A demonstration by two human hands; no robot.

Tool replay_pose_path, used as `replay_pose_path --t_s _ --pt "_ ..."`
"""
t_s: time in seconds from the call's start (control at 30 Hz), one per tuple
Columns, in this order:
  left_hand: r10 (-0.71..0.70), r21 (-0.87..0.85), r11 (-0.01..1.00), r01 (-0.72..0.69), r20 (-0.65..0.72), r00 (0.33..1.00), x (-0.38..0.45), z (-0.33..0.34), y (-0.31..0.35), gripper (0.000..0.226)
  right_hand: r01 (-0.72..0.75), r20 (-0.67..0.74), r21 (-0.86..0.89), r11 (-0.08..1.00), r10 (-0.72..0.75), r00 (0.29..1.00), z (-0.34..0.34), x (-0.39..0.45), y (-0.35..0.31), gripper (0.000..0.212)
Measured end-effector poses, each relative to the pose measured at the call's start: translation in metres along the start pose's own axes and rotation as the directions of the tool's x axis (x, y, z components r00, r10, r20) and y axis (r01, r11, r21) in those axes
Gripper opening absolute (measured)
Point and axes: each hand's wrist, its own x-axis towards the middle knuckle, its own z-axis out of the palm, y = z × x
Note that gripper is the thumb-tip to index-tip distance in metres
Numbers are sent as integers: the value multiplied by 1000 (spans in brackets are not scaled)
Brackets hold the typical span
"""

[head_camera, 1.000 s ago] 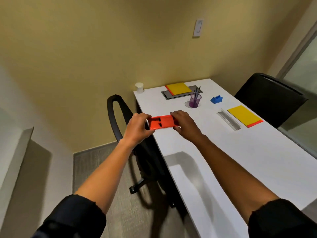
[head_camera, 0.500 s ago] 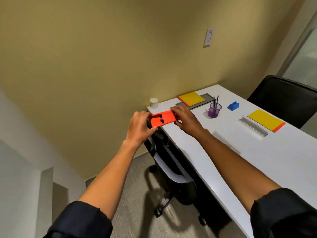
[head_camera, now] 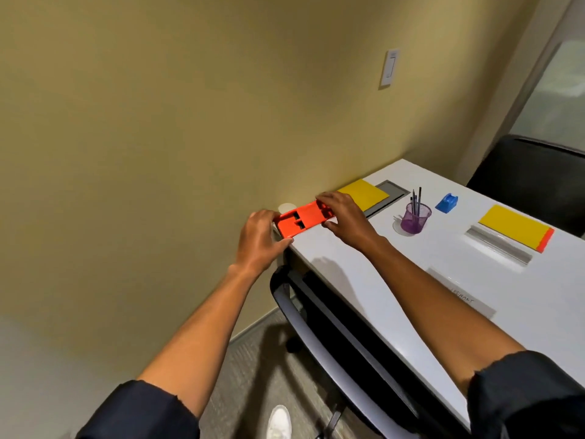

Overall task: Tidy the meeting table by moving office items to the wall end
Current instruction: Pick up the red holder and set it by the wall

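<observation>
The orange tray (head_camera: 302, 220), a flat piece with dark rectangular cut-outs, sits at the wall-end corner of the white worktop (head_camera: 364, 274), held from both ends. The left hand (head_camera: 259, 240) grips its near end, fingers closed over the edge and thumb beneath. The right hand (head_camera: 343, 221) grips its far end, fingers curled over the top and thumb at the near side. Whether the tray rests on the surface or hangs just above it cannot be told.

Just behind the tray, against the wall, a small white cup (head_camera: 286, 207) shows in part. A yellow pad (head_camera: 364, 193) lies on a grey panel (head_camera: 387, 194) close to the wall, partly behind the right hand. To the right stand a purple mesh pen cup (head_camera: 415, 218) with pens upright, and a blue tape dispenser (head_camera: 447, 203) beyond it. Further right, a second yellow pad (head_camera: 514, 228) with an orange edge lies beside a clear ruler (head_camera: 498, 245). A name card (head_camera: 460, 297) lies flat nearer the person. A black chair (head_camera: 316, 324) is tucked under the worktop edge.
</observation>
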Motion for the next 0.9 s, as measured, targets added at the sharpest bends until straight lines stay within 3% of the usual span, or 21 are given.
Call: replay_pose_path --t_s 0.23,0.53,0.7,0.9 --pt "-12 -83 996 19 80 997 99 37 -48 52 -219 -92 67 973 224 970 26 82 37 68" --pt "88 -150 987 -56 221 971 187 85 -87 53 -262 17 -85 961 264 964 42 140 71 63" --pt "173 -209 972 -107 326 929 243 119 -111 58 -310 -32 -96 946 308 951 51 167 91 50" --pt "272 -294 944 -150 433 859 299 156 -134 58 -473 -72 -149 868 468 881 68 197 109 56"
